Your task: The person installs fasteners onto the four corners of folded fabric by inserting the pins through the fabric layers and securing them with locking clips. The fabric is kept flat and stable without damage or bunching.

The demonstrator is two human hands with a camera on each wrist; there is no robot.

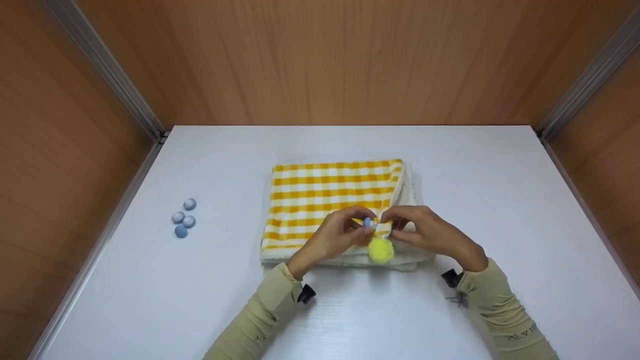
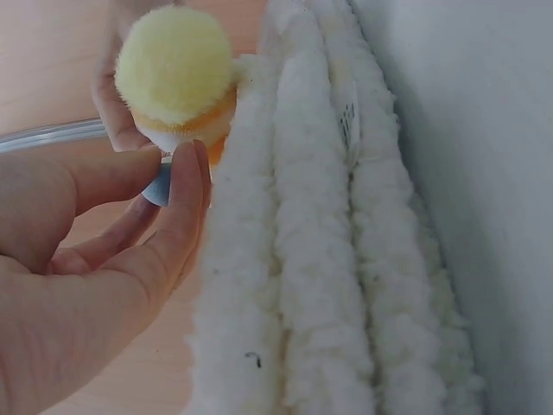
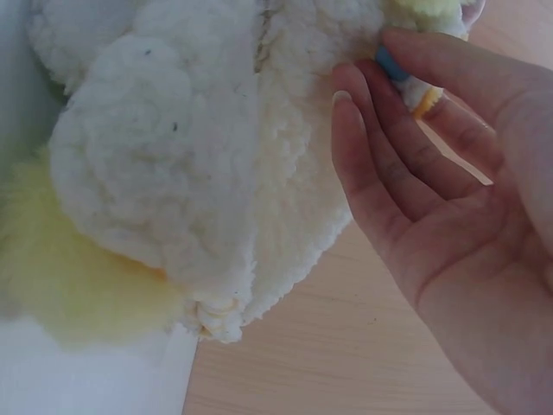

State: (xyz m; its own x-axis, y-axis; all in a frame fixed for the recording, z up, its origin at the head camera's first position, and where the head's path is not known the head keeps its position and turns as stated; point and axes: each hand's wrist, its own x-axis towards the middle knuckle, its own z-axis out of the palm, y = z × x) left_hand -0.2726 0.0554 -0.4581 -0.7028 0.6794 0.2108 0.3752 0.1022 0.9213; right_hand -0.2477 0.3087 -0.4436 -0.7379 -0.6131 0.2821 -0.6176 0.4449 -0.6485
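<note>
A folded blanket (image 1: 330,192), yellow-and-white checked with white fleece backing, lies on the table. Its front right corner carries a yellow pompom (image 1: 381,250) and is lifted between both hands. My left hand (image 1: 336,234) pinches a small blue round clip piece (image 1: 368,222) between thumb and fingers, against the left side of that corner. From the other side my right hand (image 1: 427,232) grips the corner; in the right wrist view a blue piece (image 3: 393,65) shows between its thumb and fingertips. Whether the two blue pieces are joined through the cloth cannot be seen.
Several similar blue round pieces (image 1: 189,221) lie grouped on the white table (image 1: 150,290) left of the blanket. Another yellow pompom (image 3: 82,259) hangs by the fleece in the right wrist view. Wooden panels (image 1: 350,60) enclose the table's back and sides.
</note>
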